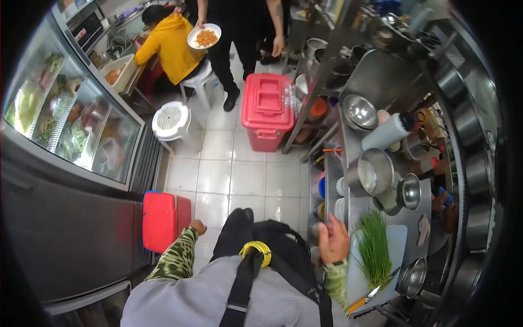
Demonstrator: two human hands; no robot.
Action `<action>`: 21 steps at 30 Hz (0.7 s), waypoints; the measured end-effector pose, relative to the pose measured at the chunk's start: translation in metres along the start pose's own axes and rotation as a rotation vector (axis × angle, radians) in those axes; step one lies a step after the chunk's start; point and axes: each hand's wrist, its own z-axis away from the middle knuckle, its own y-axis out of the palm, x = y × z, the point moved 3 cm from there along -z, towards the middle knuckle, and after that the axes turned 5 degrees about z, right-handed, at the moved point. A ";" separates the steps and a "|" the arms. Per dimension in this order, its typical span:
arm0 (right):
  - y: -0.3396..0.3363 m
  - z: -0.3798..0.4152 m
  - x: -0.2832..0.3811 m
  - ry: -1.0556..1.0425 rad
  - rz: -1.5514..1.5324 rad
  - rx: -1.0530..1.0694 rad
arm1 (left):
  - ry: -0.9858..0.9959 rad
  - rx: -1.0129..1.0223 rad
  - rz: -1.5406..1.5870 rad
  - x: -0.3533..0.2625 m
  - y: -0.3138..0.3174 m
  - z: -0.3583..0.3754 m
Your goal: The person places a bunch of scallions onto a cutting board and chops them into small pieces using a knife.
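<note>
My right hand [333, 240] is raised beside the counter with its fingers apart and nothing in it. Next to it, a white cutting board [399, 240] bears a bunch of long green chives or thin scallions [373, 240]. A knife with a yellow-orange handle [357, 305] lies at the board's near edge, its blade by the cut ends. Low at my left side, my left hand [198, 226] hangs with its fingers curled in and no object visible in it. The nearest thing to it is a red cooler box [159, 222] on the floor.
Metal bowls [360, 111], a pot [376, 172] and a white bottle [388, 132] crowd the right counter. A lidded red bin [267, 109] and white stool [171, 121] stand ahead. Leftward is a glass-door fridge [71, 114]. One person holds a plate of food [206, 37]; another sits in yellow [171, 46].
</note>
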 end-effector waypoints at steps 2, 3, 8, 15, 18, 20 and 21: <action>0.038 -0.030 0.035 -0.085 0.018 0.125 | -0.059 -0.139 0.140 0.017 -0.025 -0.003; 0.050 -0.041 0.050 -0.108 0.038 0.197 | 0.046 -0.285 0.252 0.016 -0.041 0.005; 0.084 -0.102 0.087 -0.218 0.009 0.274 | 0.047 -0.452 0.699 0.022 -0.040 -0.040; 0.116 -0.217 0.080 -0.176 -0.020 0.196 | 0.119 -0.244 0.513 -0.059 -0.038 -0.035; 0.136 -0.280 0.068 -0.205 -0.086 0.172 | 0.074 -0.217 0.530 -0.072 -0.054 -0.050; 0.156 -0.331 0.062 -0.168 -0.182 0.219 | 0.009 -0.267 0.558 -0.084 -0.074 -0.056; 0.178 -0.360 0.051 -0.174 -0.230 0.235 | -0.029 -0.299 0.587 -0.083 -0.080 -0.060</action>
